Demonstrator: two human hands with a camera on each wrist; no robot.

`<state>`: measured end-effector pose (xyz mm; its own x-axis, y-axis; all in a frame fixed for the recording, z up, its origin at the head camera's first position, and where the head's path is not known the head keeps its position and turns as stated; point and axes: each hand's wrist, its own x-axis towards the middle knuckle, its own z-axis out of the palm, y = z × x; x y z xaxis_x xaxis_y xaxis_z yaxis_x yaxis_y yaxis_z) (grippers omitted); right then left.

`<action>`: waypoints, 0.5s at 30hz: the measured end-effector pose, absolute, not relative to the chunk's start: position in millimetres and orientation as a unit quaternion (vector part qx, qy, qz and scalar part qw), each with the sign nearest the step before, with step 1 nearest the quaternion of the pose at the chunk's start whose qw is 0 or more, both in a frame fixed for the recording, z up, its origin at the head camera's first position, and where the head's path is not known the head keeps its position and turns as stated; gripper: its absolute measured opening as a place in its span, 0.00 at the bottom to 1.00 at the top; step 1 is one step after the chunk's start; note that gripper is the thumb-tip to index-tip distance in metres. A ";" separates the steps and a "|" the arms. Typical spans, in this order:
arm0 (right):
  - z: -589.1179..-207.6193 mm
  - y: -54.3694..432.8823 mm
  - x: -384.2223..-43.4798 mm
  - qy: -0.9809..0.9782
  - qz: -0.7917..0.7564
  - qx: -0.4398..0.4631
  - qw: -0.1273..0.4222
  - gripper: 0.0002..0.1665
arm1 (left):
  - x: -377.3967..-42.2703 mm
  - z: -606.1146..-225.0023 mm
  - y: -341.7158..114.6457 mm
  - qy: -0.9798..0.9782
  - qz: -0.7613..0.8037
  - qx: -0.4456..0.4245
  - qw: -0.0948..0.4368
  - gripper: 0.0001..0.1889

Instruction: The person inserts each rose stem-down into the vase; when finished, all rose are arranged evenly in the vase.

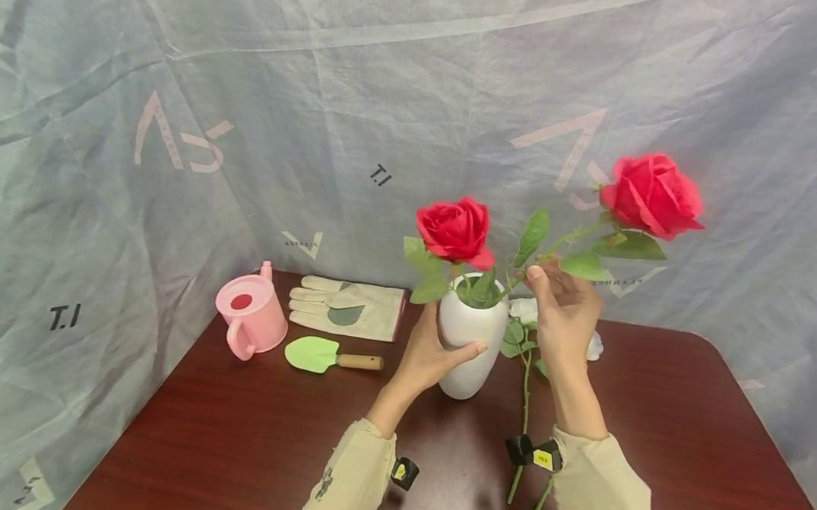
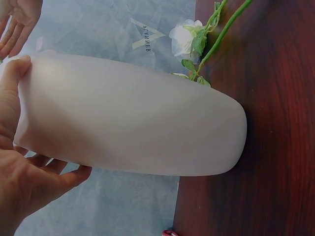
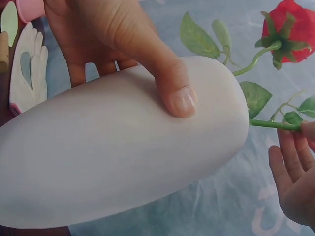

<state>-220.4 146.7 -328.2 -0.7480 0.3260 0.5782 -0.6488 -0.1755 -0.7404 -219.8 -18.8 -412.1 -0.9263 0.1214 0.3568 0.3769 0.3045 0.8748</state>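
Note:
My left hand (image 1: 439, 348) grips the upper side of a white vase (image 1: 469, 356), with the thumb across its front. One red rose (image 1: 454, 230) stands in the vase, leaning over the left of its mouth. With thumb and fingertips my right hand (image 1: 566, 315) pinches the green stem of a second red rose (image 1: 654, 196), just right of the rim. That stem slants down to the vase's mouth, as the stem (image 3: 270, 124) in the right wrist view shows; its lower end is hidden inside. The second bloom leans far out to the right.
White roses (image 1: 524, 311) with long stems lie on the table right of the vase, partly behind my right arm. At the left are a pink watering can (image 1: 258, 321), a work glove (image 1: 351, 311) and a green trowel (image 1: 315, 355). Grey cloth (image 1: 361, 93) hangs behind.

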 end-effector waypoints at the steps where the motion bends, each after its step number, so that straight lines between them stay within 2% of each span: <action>1: -328.0 146.1 -221.5 -0.558 0.749 0.147 0.325 0.12 | -219.7 -412.0 -18.6 -0.801 -0.568 -0.153 0.111 0.44; 5: -329.8 139.5 -222.1 -0.607 0.711 0.145 0.323 0.12 | -220.1 -412.8 -17.8 -0.798 -0.570 -0.159 0.114 0.47; 10: -340.0 132.3 -216.7 -0.670 0.666 0.126 0.304 0.06 | -220.6 -415.1 -18.6 -0.797 -0.566 -0.171 0.120 0.51; 15: -352.3 137.5 -222.5 -0.703 0.663 0.087 0.243 0.12 | -220.4 -412.6 -19.5 -0.798 -0.564 -0.173 0.121 0.51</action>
<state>-222.5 137.5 -352.3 -0.8664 0.1996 0.4578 -0.4452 0.1065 -0.8891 -220.4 -19.5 -412.6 -0.9108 0.1395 0.3886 0.4129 0.3032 0.8588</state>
